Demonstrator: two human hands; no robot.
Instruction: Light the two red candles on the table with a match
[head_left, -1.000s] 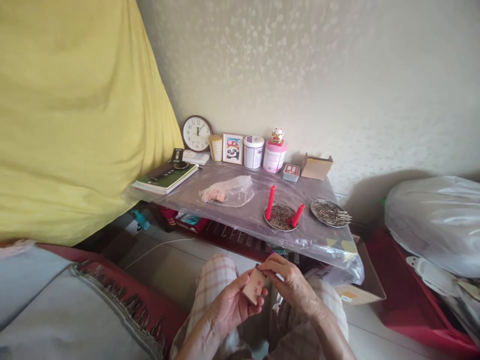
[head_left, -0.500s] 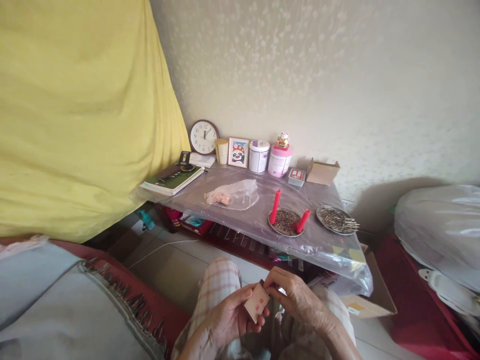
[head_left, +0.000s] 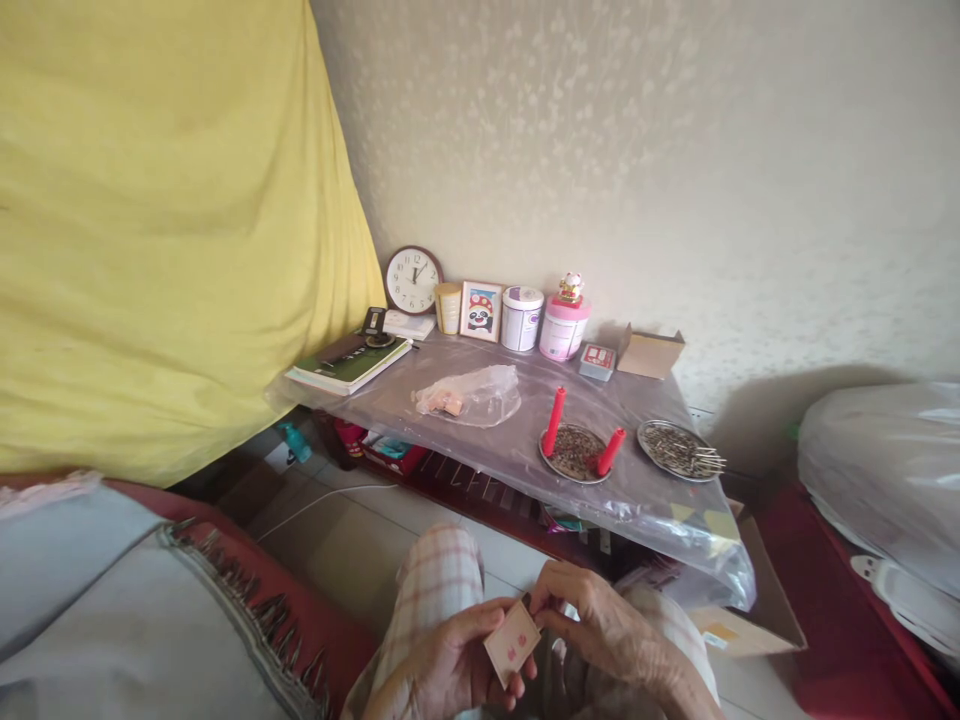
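Observation:
Low in the view, over my knees, my left hand [head_left: 469, 655] is closed around a small pale matchbox [head_left: 512, 643] with red printed marks on its face. The box is tilted, and a dark edge shows at its upper end. My right hand [head_left: 589, 615] is closed in a pinch at that upper end. What lies between its fingertips is too small to make out. Beyond the hands, two red candles [head_left: 555, 422] stand on a metal plate [head_left: 574, 480] strewn with dark bits; one is tall, the other shorter and leaning. A second plate [head_left: 679, 450] beside it holds many matchsticks.
The low table [head_left: 480, 450] is covered in clear plastic. On it are a crumpled plastic bag [head_left: 487, 395], books [head_left: 349, 365], a clock [head_left: 414, 280], tins [head_left: 521, 320], a small box [head_left: 597, 362] and a cardboard piece [head_left: 651, 353]. A cardboard carton [head_left: 757, 630] is at right.
The view has shifted slightly, so the table items sit a little lower and to the right. Both hands keep the matchbox between them, with little change in grip.

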